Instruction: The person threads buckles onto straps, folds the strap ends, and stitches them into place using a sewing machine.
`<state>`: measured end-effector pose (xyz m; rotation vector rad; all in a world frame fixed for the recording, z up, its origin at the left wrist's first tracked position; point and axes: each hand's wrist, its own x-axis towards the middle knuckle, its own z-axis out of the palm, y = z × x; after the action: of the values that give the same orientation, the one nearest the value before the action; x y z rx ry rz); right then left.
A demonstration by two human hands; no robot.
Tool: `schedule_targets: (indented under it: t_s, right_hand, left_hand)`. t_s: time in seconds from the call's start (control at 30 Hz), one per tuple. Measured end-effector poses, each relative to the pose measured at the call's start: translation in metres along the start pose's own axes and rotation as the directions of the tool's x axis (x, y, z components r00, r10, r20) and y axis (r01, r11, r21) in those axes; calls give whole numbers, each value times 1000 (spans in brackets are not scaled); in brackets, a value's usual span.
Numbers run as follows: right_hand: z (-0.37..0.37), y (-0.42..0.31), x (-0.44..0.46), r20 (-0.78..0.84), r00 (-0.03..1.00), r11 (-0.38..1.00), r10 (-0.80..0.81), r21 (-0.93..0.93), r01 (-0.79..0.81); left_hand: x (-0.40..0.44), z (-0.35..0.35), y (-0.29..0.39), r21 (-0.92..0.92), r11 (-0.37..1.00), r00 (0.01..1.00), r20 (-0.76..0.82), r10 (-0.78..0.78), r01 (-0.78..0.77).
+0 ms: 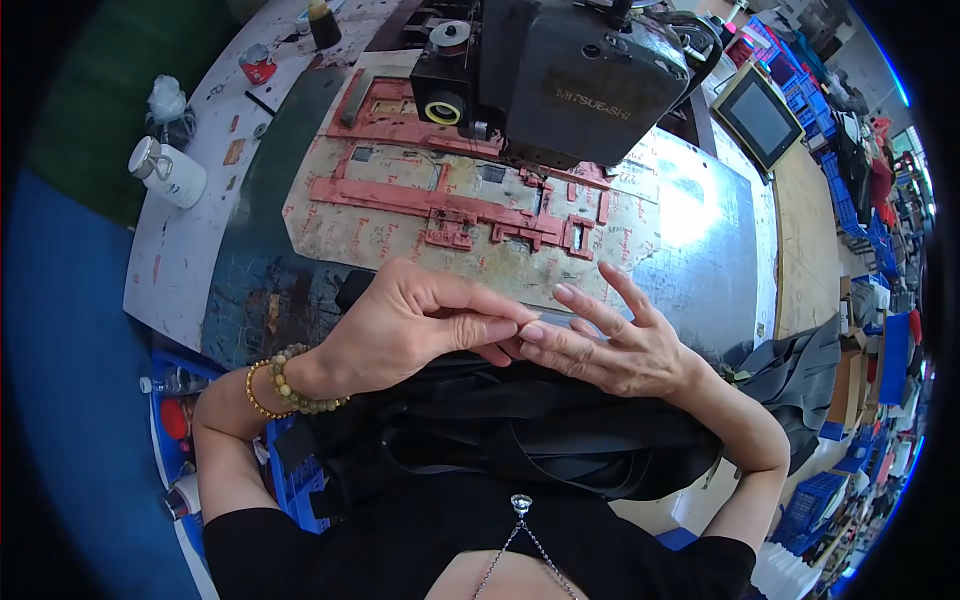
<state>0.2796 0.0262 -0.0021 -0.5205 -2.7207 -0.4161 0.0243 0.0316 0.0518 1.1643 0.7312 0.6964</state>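
My left hand (400, 320) is closed, thumb and forefinger pinched together at the fingertips of my right hand. Whatever lies in that pinch, if anything, is too small to make out. Fingers apart, my right hand (630, 350) is held out, one fingertip touching the left hand's pinch. Both hands are above black material (560, 430) gathered over my lap. Just beyond them, a pale template board (340, 230) with red strips (400, 197) lies under the head of a black sewing machine (590, 85).
A white bottle (180, 178) stands on the left of the table, near a red cup (258, 68) and a dark bottle (323, 25). A screen (760, 115) is at the right. Blue crates (812, 500) and shelving line the right side.
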Motion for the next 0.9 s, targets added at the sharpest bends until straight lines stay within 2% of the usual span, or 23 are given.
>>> schedule_targets:
  t_s: [0.1,0.23,0.27,0.4,0.47,0.5,0.57,0.6,0.63,0.67,0.7,0.73,0.77,0.8,0.83,0.9]
  right_hand:
    - [-2,-1,-1,16,1000,1000,8,-10,-8]
    - [-3,0,0,68,998,994,-15,-110,23]
    - [-1,0,1,65,997,995,-29,-98,36]
    - [2,-3,0,40,999,991,-27,-131,32]
    - [-3,-2,0,43,999,996,1,-86,2]
    - [-7,2,0,40,999,999,25,-45,-23]
    - [-17,17,-5,36,997,997,74,10,-74]
    - [-22,25,-13,112,969,968,218,98,-229]
    - [-29,32,-24,193,918,907,348,177,-381]
    - [-39,39,-31,207,904,897,375,167,-410]
    - [-53,45,-38,553,652,658,520,227,-718]
    - [-62,44,-46,825,297,329,480,145,-933]
    - [-64,35,-58,826,264,299,498,123,-946]
    - [-62,26,-72,826,294,250,480,192,-949]
    - [-58,17,-86,822,330,206,464,262,-943]
    - [-53,0,-104,795,416,109,442,412,-905]
  left_hand:
    - [1,0,1,8,1000,1000,10,-3,3]
    - [6,1,7,175,982,998,-14,-67,69]
    - [5,1,5,169,983,997,-31,-69,73]
    - [7,1,-5,-126,983,988,-57,-141,133]
    - [13,2,-3,-144,975,980,-75,-184,172]
    - [18,3,-3,-152,969,979,-36,-202,195]
    - [35,1,-3,-26,982,981,-45,-188,187]
    - [44,-4,-11,297,946,991,-14,-132,130]
    - [50,-8,-20,586,809,996,31,-79,46]
    - [53,-6,-24,581,813,994,63,-91,38]
    - [51,-1,-29,689,712,971,234,-44,-134]
    - [48,3,-34,742,590,913,406,-19,-318]
    - [40,7,-46,761,508,889,458,20,-404]
    - [30,11,-57,767,418,858,509,63,-486]
    - [18,15,-60,748,425,842,536,66,-509]
    - [-2,18,-62,817,397,885,465,-29,-417]
